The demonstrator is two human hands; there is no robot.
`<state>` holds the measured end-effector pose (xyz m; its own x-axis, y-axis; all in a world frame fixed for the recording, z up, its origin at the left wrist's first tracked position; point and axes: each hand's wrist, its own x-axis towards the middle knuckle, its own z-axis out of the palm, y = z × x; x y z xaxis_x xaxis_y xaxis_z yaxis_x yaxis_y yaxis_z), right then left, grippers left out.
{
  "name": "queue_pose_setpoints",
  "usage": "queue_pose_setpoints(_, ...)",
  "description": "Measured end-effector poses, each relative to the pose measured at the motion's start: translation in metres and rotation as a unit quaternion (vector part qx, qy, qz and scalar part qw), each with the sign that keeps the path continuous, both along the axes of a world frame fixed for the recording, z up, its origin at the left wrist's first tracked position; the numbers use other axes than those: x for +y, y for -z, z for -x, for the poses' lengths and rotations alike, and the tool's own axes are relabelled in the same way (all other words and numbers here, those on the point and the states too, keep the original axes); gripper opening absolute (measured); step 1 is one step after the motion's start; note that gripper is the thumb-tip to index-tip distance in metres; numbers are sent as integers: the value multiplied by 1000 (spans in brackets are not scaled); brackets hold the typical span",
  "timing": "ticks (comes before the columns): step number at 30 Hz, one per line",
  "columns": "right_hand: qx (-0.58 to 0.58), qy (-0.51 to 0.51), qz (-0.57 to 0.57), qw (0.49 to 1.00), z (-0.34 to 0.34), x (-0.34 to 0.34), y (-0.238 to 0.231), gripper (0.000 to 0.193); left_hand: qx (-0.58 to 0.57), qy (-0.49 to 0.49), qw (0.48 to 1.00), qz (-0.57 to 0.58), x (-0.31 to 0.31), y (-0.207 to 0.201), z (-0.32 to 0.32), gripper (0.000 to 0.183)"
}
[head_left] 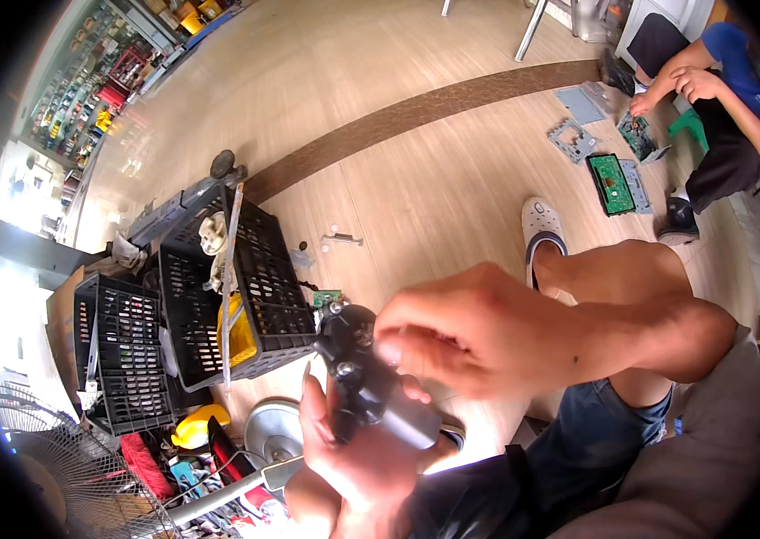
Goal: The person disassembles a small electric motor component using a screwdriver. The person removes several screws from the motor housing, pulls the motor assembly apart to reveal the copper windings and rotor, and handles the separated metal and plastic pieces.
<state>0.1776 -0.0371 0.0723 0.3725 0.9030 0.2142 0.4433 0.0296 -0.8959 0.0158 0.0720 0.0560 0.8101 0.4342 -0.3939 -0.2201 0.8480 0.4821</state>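
Observation:
A black housing (363,384) with round lugs, screw heads and a silver-grey cylindrical end, like a small motor unit, is held up in front of my lap. My left hand (364,467) wraps round it from below, with fingers and thumb on both sides. Closed, with bent fingers, my right hand (497,332) meets the upper right of the housing. Whatever its fingertips pinch is hidden and blurred. Just beyond the housing, a small green circuit board (328,297) lies on the floor.
Black plastic crates (258,269) stand to the left, near a fan (56,476) and a round metal base (276,429). Small metal parts (342,239) lie on the floor. At the far right, another person (726,99) sits handling a circuit board, beside a green board (612,184) and metal plates.

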Motion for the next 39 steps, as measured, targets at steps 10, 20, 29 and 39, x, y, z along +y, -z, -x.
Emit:
queue_pose_setpoints(10,-63,27,-56,996,26,16,4,19,46,-5,997,-67,-6,-7,2,62)
queue_pose_setpoints(20,-85,17,-52,995,22,16,7,12,81,-1,992,-98,-8,-7,2,61)
queue_pose_setpoints(29,-35,25,-25,999,20,16,-1,12,130,-58,985,-100,-17,-19,-7,67)
queue_pose_setpoints(39,-51,-9,6,999,17,15,-4,11,87,43,980,-172,-7,-12,7,73)
